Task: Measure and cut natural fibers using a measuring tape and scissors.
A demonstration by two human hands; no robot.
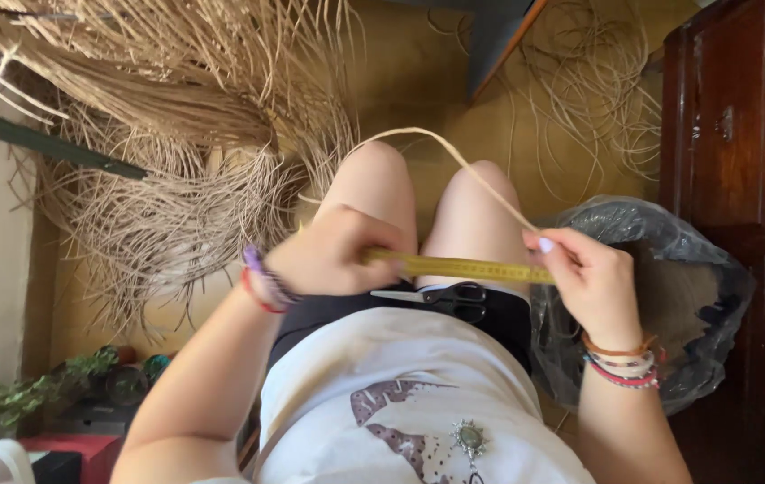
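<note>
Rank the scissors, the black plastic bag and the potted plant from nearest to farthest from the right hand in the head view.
From the right hand, which holds one end of the yellow tape measure:
1. Black plastic bag, just behind and beside the hand, on the right.
2. Scissors, on the lap, toward the middle.
3. Potted plant, far across at the lower left, on the floor.

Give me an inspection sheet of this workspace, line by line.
Surface: lap of a seated person; yellowish floor below.
Job's things: yellow measuring tape stretched between both hands; pale fibre strip arcing over the knees.
Clutter: scissors on the lap; fibre pile; black plastic bag.
Grips: left hand and right hand closed on the tape.
Cables: nothing seen.
Surroundings: dark wooden cabinet; plants.
</note>
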